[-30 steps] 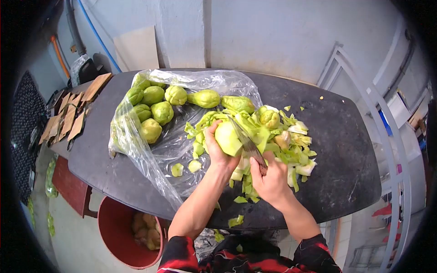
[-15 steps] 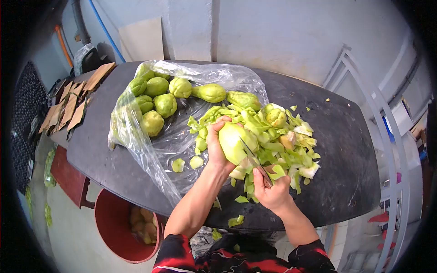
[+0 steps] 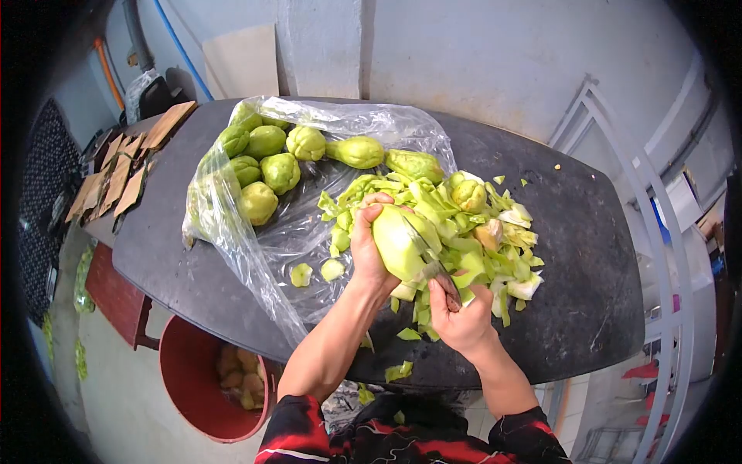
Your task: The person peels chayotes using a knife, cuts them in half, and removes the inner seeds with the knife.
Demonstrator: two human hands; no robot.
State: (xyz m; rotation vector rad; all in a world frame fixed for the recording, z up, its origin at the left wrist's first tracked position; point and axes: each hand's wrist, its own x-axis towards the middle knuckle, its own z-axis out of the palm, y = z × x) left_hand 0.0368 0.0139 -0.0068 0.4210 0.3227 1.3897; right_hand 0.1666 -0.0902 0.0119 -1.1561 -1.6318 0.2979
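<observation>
Fruit [image 3: 393, 246] rests cupped in left hand [image 3: 367, 251], seemingly steadied against the knife [image 3: 444, 284] gripped by right hand [image 3: 466, 320], peelings [image 3: 447, 224] just beyond.

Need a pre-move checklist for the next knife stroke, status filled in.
1. Left hand has hold of the pale green fruit: ok.
2. Right hand grips the knife by its handle: ok.
3. Every left-hand finger clear of the knife: cannot tell, some are hidden behind the fruit.
4. Tabletop free of scraps around the hands: not ok, peelings are piled there.
5. Fruit's skin fully off: cannot tell, its underside is hidden.
</observation>
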